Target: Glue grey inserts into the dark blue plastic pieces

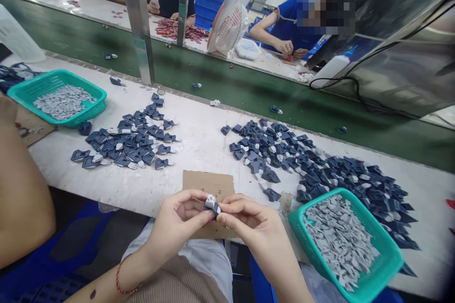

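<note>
Between my two hands is a small dark blue and white plastic part [212,204], held above a piece of brown cardboard [208,180]. My left hand [181,213] grips it from the left between thumb and fingers. From the other side, the thumb and forefinger of my right hand [245,217] pinch a small pale piece [219,210] at its end. A pile of dark blue parts with white pieces [131,139] lies ahead on the left. To the right spreads a larger pile of dark blue parts [341,175]. A green basket [389,265] of small grey pieces stands beside my right forearm.
Another green basket [101,99] with grey pieces stands at the left, near a co-worker's arm [24,189]. Beyond the white table [199,137] runs a green conveyor belt [177,73] carrying a few parts. A metal post [137,23] rises at the table's far edge. Co-workers sit opposite.
</note>
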`<state>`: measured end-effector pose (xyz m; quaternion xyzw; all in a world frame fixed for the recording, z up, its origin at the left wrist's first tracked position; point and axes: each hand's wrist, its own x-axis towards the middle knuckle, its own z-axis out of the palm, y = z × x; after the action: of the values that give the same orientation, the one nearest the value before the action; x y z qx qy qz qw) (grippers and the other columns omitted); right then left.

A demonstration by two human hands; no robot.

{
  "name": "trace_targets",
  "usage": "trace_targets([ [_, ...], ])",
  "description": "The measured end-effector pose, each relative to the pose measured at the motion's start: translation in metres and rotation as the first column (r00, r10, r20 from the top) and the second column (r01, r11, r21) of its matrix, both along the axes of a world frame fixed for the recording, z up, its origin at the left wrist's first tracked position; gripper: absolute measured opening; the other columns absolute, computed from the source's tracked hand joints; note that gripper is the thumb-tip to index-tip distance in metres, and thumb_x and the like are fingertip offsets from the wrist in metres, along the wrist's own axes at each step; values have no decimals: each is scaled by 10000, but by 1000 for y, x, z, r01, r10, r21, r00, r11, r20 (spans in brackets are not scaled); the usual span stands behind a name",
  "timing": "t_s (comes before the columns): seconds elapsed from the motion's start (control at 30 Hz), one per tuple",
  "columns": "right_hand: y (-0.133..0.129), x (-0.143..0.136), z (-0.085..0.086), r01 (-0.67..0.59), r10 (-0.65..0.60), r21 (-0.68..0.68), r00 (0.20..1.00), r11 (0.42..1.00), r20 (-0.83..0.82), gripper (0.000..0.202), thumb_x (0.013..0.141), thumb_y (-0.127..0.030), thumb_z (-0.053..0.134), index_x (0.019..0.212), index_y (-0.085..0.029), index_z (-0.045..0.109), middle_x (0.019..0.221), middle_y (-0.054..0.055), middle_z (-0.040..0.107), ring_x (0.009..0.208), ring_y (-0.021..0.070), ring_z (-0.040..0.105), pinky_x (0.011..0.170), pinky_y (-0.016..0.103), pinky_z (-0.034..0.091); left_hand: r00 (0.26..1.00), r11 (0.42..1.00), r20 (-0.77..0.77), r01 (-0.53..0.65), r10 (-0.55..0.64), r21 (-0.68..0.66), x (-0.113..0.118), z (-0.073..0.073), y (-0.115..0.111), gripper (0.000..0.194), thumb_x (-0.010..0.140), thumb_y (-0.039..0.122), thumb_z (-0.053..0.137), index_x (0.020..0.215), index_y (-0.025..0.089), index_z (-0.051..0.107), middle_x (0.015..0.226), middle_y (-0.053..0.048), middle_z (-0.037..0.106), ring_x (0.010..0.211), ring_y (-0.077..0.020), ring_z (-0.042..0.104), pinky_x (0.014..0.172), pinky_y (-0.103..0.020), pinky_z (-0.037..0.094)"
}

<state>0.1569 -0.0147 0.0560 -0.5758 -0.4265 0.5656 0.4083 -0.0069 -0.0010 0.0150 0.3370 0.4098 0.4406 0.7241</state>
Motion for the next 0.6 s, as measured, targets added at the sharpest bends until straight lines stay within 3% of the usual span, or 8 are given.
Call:
trace_targets([
  [0.1,2,0,1,3,-15,-83,989,997,-146,179,613,-266,866,658,-198,708,789,5,659,732,138,632,679,232,513,997,999,57,46,-47,24,1,1,2,179,700,190,807,864,166,742,841,-59,743,786,-183,702,745,-268,573],
  [0.2,3,0,-5,-35,-40,-191,928,981,-371,305,546,-272,909,640,-194,629,665,-35,640,592,100,591,594,211,500,985,993,130,113,-116,29,3,3,5,200,714,228,806,899,162,769,872,-75,738,808,-199,704,765,-285,574],
  [0.27,4,0,-11,-16,-83,-218,896,976,-436,335,540,-274,915,653,-199,609,624,-51,626,535,87,571,563,203,495,977,988,151,144,-149,46,4,5,8,190,753,270,776,909,162,774,896,-79,727,762,-188,700,731,-282,574],
  [0.43,5,-4,-24,166,-213,-149,890,975,-403,243,584,-298,900,686,-209,698,849,19,708,721,140,668,645,227,557,978,972,8,205,-207,112,7,10,19,304,747,257,779,1040,189,735,950,-80,734,830,-197,683,746,-270,555],
  [0.6,12,-7,-30,273,-271,-41,903,961,-334,197,676,-375,842,798,-238,771,977,53,716,862,198,692,750,301,597,990,984,-95,121,-109,133,19,14,41,332,717,218,771,1036,144,716,1020,-118,755,937,-241,702,859,-330,553],
])
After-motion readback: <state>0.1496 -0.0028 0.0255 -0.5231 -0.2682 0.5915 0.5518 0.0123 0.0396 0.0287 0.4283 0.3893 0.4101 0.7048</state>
